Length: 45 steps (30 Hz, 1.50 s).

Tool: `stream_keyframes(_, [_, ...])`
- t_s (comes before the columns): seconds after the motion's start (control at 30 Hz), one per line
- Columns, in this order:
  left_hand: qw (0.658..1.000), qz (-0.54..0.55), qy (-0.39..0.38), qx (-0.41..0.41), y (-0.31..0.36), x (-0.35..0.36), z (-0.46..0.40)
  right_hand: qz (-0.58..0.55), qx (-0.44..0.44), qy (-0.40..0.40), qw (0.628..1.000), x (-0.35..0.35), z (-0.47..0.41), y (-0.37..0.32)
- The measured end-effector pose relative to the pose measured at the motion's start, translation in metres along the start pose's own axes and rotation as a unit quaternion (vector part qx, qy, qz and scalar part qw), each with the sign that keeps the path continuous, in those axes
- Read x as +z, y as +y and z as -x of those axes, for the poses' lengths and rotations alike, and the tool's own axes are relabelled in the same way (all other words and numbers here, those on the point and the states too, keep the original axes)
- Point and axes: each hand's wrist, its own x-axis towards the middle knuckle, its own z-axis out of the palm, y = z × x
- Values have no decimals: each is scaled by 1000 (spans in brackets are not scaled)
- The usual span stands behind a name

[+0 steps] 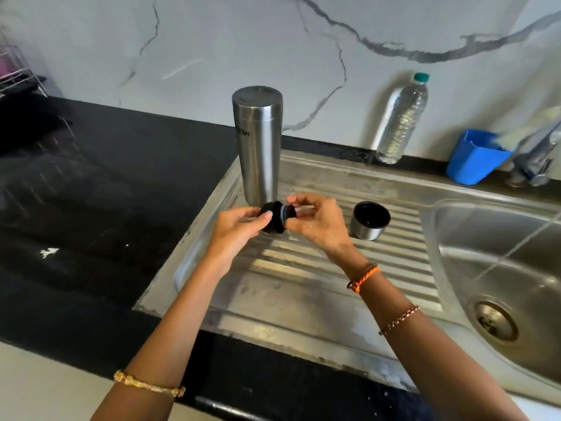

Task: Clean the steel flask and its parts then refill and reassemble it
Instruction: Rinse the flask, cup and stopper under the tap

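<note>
Left hand: pinches black stopper over the draining board.
Right hand: fingers pinch stopper's other end.
Steel cup: mouth up, just right of hands.
Steel flask: inverted, behind stopper.
Water bottle: against wall.

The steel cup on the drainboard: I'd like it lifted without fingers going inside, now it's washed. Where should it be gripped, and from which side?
Grip the steel cup by its outer steel wall, probably from the right, since both hands work just left of it. It stands mouth-up on the drainboard, apart from the flask.
</note>
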Motion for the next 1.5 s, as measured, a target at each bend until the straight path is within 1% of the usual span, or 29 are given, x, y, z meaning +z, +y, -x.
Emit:
stream_keyframes(0.1, [999,-35,-3,-2,-6,-9,-1,132,-66,-45,988,6,-10,-9])
stream_keyframes(0.2, [995,-102,-11,6,-11,-15,-4,208,-102,-90,969,19,-18,-11])
stream_keyframes(0.27, [988,-154,-13,13,-17,-14,-5,227,-109,-88,964,25,-19,-8])
stream_keyframes(0.33, [983,-182,3,27,-21,-7,-7,226,-108,-74,965,26,-20,-4])
stream_keyframes(0.47, [982,-183,25,41,-28,19,-18,221,-91,-44,970,17,-28,5])
stream_keyframes(0.63, [972,-224,65,41,-34,55,-29,265,-58,-65,960,1,-39,20])
stream_keyframes(0.73, [967,-240,71,56,-30,67,-38,270,-55,-64,959,-9,-48,26])
stream_keyframes(0.83, [962,-253,74,73,-24,70,-47,250,-56,-56,965,-16,-59,25])
stream_keyframes(1.0, [963,-253,72,65,-19,69,-56,219,-61,-83,970,-30,-63,17])
stream_keyframes(1.07, [960,-256,92,72,-19,68,-54,175,-54,-59,981,-38,-57,15])
stream_keyframes(1.13, [953,-257,119,105,-19,69,-44,111,-44,-9,993,-50,-50,17])
stream_keyframes(1.17, [946,-262,132,135,-18,70,-38,82,-40,20,996,-58,-46,19])
stream_keyframes(1.23, [929,-261,141,222,-16,76,-25,41,-30,71,996,-74,-39,26])
stream_keyframes(1.3, [922,-242,114,279,-14,85,-17,14,-4,105,994,-88,-34,36])
stream_keyframes(1.33, [926,-230,92,286,-14,91,-16,-5,16,114,993,-93,-31,42])
stream_keyframes(1.4, [946,-206,33,249,-13,104,-15,-34,66,107,991,-103,-22,57])
stream_keyframes(1.43, [955,-207,3,211,-13,110,-15,-36,91,91,991,-106,-17,63])
stream_keyframes(1.5, [962,-232,-50,136,-17,123,-16,-41,130,54,989,-110,-7,76])
